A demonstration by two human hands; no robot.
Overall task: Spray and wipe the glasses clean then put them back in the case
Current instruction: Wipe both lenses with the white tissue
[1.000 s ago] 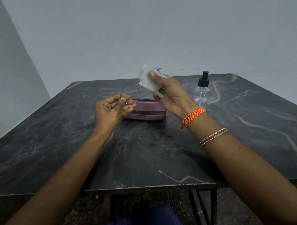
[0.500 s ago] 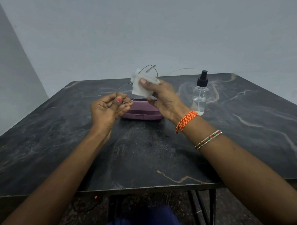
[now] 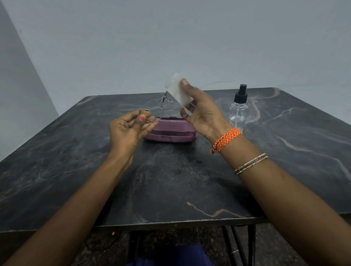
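Wiping: right hand [image 3: 202, 114] pinches the cloth [image 3: 178, 93] around one lens of the glasses [image 3: 152, 110]; left hand [image 3: 130, 128] pinches the other rim.
Place: held above the closed case [image 3: 170, 133].
Axis: frame runs left-right, tilted up rightward.
Risk: thin wire (likely bendable) twisting under hard rubbing.

Both forearms reach forward and converge, bare to the elbow. The left hand [image 3: 130, 127] is curled palm-up, its thumb with a red-painted nail pressed against the bent forefinger in a pinch, the other fingers folded beneath. The right hand [image 3: 201, 110], just beside it and raised a little higher, stands palm toward the left hand, fingers extended upward and thumb spread below in a pinch. The right wrist is bent back and carries two bands
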